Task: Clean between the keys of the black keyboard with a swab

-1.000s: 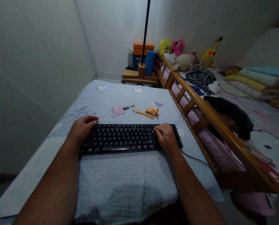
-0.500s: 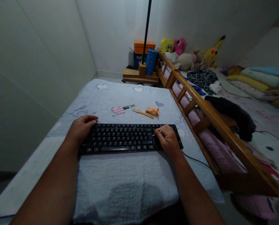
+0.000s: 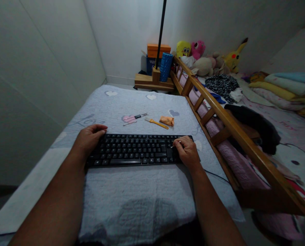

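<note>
A black keyboard [image 3: 134, 150] lies flat on the quilted cover. At its left end, my left hand [image 3: 90, 136] is closed on the edge, with the thumb and fingers near the top corner. Over the number pad, my right hand [image 3: 187, 150] pinches a thin cotton swab [image 3: 172, 147], whose white tip points down to the left at the keys. Part of the number pad is hidden under that hand. Beyond the keyboard lie a small black-handled tool with metal wire ends [image 3: 137, 116], another cotton swab [image 3: 130, 123], a yellow-handled brush [image 3: 159, 124] and a folded orange cloth [image 3: 167, 120].
The keyboard's cable [image 3: 216, 175] runs off to the right. A wooden bed rail [image 3: 214, 105] borders the cover there, with plush toys [image 3: 203, 66] and folded bedding beyond. A blue foam roller [image 3: 166, 67] and an orange box [image 3: 158, 50] stand at the back.
My right hand has shifted slightly right across the number pad with the swab. My left hand stays on the keyboard's left end.
</note>
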Tool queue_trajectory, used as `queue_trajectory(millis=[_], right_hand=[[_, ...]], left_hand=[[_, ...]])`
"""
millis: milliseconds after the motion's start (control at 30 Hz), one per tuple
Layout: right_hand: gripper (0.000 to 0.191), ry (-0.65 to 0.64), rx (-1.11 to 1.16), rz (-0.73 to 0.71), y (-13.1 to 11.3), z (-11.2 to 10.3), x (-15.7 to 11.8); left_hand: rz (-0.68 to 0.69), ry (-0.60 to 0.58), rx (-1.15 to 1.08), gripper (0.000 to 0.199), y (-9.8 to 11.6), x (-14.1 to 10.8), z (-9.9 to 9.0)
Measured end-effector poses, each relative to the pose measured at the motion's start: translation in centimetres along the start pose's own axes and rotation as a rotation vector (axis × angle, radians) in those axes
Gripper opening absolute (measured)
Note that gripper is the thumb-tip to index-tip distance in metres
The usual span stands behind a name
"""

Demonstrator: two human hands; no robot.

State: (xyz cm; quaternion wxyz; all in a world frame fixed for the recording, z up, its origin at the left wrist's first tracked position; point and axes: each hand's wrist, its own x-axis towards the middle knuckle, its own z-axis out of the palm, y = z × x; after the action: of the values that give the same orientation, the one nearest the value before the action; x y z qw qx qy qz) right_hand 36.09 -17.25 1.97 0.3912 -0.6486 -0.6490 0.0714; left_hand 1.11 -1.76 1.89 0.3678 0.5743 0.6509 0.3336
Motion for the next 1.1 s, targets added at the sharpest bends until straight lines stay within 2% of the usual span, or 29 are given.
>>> queue_trajectory(millis=[333,733,1100], right_hand=[[0.025,0.034,0.02,-0.004,0.29,0.3,0.02],[0.022,0.047,0.009,-0.011,0.89,0.57,0.25],[0.021,0.017,0.026,-0.023,0.09,0.87,0.46]], left_hand=[[0.002,-0.028,0.047,0.039,0.26,-0.12,-0.05],[0.001,-0.025,0.054,0.033,0.56,-0.28,-0.09],[0.021,-0.027,0.086,0.036,0.21,-0.06,-0.05]])
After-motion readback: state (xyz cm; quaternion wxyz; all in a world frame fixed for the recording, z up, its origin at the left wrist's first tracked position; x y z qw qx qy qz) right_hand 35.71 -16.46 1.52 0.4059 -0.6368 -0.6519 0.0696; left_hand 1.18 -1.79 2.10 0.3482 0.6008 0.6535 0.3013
